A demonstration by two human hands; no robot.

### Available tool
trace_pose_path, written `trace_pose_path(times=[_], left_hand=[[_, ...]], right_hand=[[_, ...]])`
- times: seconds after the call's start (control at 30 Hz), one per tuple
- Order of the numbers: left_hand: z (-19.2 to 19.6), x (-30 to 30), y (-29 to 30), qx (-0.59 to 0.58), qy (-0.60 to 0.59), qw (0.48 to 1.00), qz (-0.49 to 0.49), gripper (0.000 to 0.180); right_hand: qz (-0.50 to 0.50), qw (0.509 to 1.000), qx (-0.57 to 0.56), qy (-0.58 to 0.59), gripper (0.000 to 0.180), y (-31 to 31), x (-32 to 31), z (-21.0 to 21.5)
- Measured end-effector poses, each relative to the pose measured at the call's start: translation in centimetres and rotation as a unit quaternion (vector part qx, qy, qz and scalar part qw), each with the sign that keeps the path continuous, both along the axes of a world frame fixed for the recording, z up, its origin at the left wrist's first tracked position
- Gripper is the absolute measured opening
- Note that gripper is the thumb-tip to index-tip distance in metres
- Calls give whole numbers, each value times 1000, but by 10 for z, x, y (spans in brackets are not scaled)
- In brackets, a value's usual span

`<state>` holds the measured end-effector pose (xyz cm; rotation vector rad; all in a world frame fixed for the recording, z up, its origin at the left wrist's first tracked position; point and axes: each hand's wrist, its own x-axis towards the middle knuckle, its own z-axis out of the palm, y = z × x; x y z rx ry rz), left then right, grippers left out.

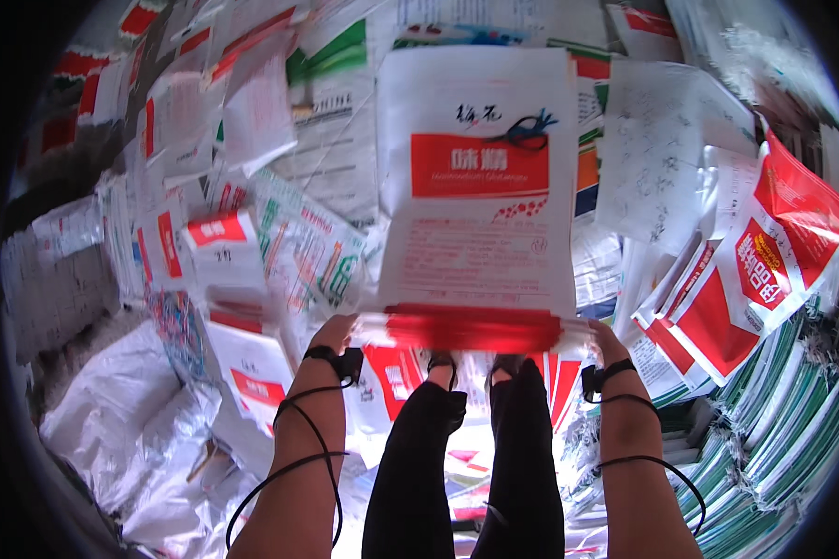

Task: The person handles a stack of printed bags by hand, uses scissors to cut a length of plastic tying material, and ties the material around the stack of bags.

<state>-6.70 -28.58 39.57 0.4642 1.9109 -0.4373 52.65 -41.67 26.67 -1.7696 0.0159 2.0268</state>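
Note:
In front of me a large white woven sack [480, 242] with a red panel lies flat, its long side pointing away from me. A red-and-white sack [475, 330], seen edge-on as a narrow band, stretches between my hands at the large sack's near end. I cannot tell whether the band is a separate sack or part of the large one. My left hand [339, 332] is closed on its left end, my right hand [608, 343] on its right end; the fingers are partly hidden. A dark blue looped thing, perhaps scissors [529, 132], lies on the large sack.
Printed sacks [219, 233] lie heaped at the left. A crumpled white plastic sheet [130, 419] lies below them. Red-and-white sacks [764, 261] lean at the right, above a tall stack of green-and-white folded sacks [764, 438]. Black cords [298, 456] loop around my forearms.

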Motion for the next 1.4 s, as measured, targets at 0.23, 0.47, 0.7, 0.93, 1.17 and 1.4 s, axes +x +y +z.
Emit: trace_pose_path(times=[0.23, 0.47, 0.7, 0.93, 1.17, 1.4], left_hand=[[-37, 65, -60, 19, -106, 989, -101, 37], [136, 195, -30, 208, -183, 946, -171, 44], [335, 240, 19, 283, -196, 919, -192, 39], [401, 231, 50, 296, -194, 884, -306, 38], [359, 163, 46, 247, -240, 836, -427, 38], [271, 40, 106, 151, -306, 886, -315, 38]], right_hand=[[433, 858, 85, -264, 28, -74, 55, -23], [247, 958, 75, -129, 34, -13, -41, 163], [241, 949, 184, -88, 38, 73, -76, 329], [152, 972, 154, -95, 34, 83, -75, 341], [185, 966, 116, -140, 34, 117, -122, 310], [71, 973, 42, -216, 32, 184, -196, 266]])
